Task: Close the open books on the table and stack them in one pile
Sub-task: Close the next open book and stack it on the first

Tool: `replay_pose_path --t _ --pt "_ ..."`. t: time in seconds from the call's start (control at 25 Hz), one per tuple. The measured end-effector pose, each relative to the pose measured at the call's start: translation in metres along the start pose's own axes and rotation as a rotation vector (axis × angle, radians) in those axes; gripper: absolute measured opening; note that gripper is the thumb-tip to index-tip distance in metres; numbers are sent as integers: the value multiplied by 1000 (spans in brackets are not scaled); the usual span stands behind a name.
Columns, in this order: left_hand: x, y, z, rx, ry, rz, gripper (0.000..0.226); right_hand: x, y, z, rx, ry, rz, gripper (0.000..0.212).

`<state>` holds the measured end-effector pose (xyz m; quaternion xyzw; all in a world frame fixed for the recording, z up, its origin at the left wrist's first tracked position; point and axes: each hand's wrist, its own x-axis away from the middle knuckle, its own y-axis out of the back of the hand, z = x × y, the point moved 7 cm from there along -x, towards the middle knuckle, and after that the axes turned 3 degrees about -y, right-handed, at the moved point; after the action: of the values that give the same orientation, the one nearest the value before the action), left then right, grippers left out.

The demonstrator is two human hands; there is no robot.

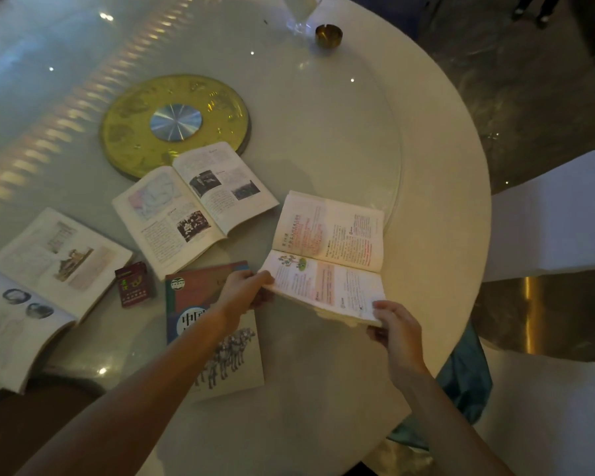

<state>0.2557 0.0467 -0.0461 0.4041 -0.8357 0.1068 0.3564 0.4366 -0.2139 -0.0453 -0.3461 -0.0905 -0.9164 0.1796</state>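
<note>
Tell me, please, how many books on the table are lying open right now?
3. One open book is at the right, held by both hands; one lies mid-table beside the gold disc; one lies at the left edge, partly out of view.

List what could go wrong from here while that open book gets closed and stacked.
1. Both hands, left hand and right hand, pinch only the page edges of the open book; thin pages might crease or tear.
2. The closed book lies under the left forearm, beside a small red box that could be knocked.
</note>
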Motion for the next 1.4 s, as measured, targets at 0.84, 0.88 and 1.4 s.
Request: replay_pose_path --t 0.84,0.88,1.4 --pt "-74 -141 9 288 252 -268 13 -219 -48 134 1330 369 -22 49" --pt "-75 -142 8 305 242 -280 16 -219 -53 133 1316 431 34 56" --pt "-58 -100 -4 243 21 -275 20 -154 -30 47 790 -43 198 29"
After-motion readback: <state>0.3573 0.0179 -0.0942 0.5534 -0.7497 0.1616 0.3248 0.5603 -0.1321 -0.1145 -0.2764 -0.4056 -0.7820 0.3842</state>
